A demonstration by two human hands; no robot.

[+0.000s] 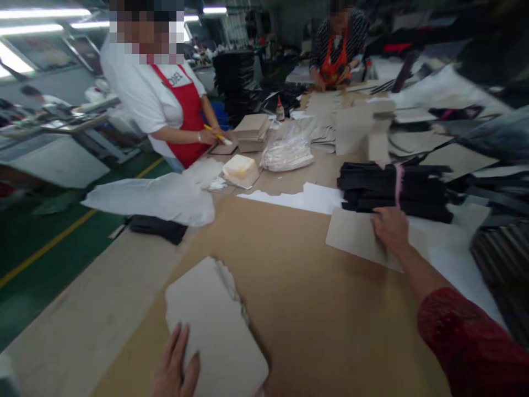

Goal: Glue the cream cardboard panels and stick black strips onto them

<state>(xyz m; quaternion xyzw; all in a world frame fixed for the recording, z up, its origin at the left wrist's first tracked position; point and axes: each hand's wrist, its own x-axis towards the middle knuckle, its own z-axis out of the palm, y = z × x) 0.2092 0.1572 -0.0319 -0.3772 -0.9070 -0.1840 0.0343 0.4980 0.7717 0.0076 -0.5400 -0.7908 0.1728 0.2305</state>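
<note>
My left hand point(176, 364) lies on a stack of pale grey boards point(219, 325) at the near edge, fingers spread over the top sheet. The stack is uneven, with several edges showing along its right side. My right hand point(392, 229), in a red sleeve, reaches forward over another pale board point(351, 234). Its fingers are bent down by the front edge of a bundle of black strips point(372, 190) bound with a pink tie point(399, 184). What those fingertips grip is hidden and slightly blurred.
Brown board covers the table point(297, 309). Across it stand a person in a red apron point(182, 105) and, farther back, one in an orange apron point(334, 63). A white sheet point(152, 196), a yellowish block point(241, 170), stacked boards point(250, 132) and a plastic-wrapped bundle point(289, 149) lie between.
</note>
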